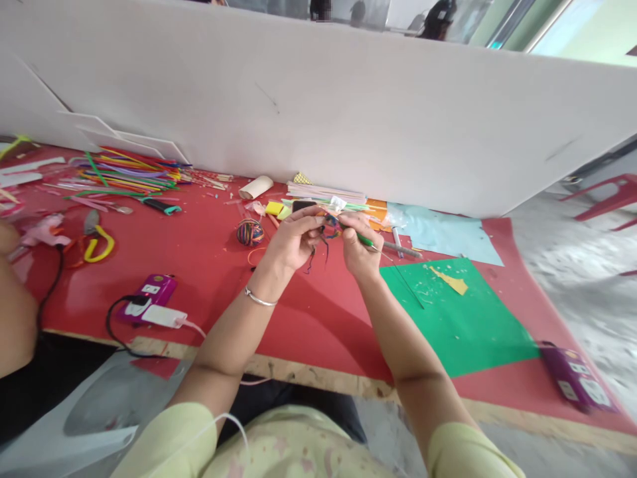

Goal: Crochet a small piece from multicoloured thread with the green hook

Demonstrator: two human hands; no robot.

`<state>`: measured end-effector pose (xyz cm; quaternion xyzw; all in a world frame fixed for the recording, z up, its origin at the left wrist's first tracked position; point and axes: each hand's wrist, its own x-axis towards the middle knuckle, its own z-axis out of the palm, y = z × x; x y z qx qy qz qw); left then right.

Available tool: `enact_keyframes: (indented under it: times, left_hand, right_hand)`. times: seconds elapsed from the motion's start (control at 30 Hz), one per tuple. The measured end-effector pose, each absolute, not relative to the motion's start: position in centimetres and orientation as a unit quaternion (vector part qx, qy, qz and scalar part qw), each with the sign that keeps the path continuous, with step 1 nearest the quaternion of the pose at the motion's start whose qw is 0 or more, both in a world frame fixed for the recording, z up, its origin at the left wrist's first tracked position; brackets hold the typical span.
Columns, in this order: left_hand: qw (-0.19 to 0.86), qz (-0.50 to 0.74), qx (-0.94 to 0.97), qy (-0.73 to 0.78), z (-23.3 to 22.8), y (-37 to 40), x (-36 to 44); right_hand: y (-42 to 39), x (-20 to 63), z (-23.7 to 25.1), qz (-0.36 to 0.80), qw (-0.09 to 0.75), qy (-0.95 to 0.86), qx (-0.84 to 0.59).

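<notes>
above a red table [318, 332], a person's left hand [293, 240] pinches a small multicolored yarn piece [331, 229] while the right hand [359, 255] grips a green-handled crochet hook [365, 241] close against it; a multicolored yarn ball [249, 232] rests nearby.

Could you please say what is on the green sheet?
A yellow scrap and pale bits lie on the green sheet; a thin dark rod overlaps it. The right forearm hides its left edge.
</notes>
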<state>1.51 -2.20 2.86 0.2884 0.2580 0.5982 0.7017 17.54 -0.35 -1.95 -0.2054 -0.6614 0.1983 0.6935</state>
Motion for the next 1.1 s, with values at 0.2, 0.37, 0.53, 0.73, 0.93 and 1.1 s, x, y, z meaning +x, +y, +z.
enact_keyframes:
  times: [0.2, 0.37, 0.53, 0.73, 0.93, 1.1]
  left_hand:
    - [0.601, 0.661, 0.344, 0.289, 2.68, -2.5, 2.54]
    - [0.629, 0.635, 0.362, 0.265, 2.44, -2.32, 2.06]
    - [0.629, 0.628, 0.384, 0.249, 2.32, -2.21, 1.68]
    - [0.616, 0.638, 0.386, 0.256, 2.58, -2.37, 1.97]
    - [0.588, 0.65, 0.4, 0.267, 2.69, -2.41, 1.67]
    - [0.561, 0.657, 0.409, 0.296, 2.61, -2.27, 1.67]
  right_hand:
    - [-0.47, 18.28, -0.99, 0.162, 0.665, -0.705, -0.188]
    - [-0.28, 18.2, -1.01, 0.218, 0.663, -0.694, -0.177]
    - [-0.08, 18.2, -1.29, 0.243, 0.672, -0.678, -0.175]
    - [-0.15, 18.13, -1.13, 0.238, 0.676, -0.678, -0.167]
    - [-0.45, 18.07, -1.14, 0.246, 0.673, -0.667, -0.206]
    - [-0.61, 17.83, -1.33, 0.253, 0.681, -0.649, -0.225]
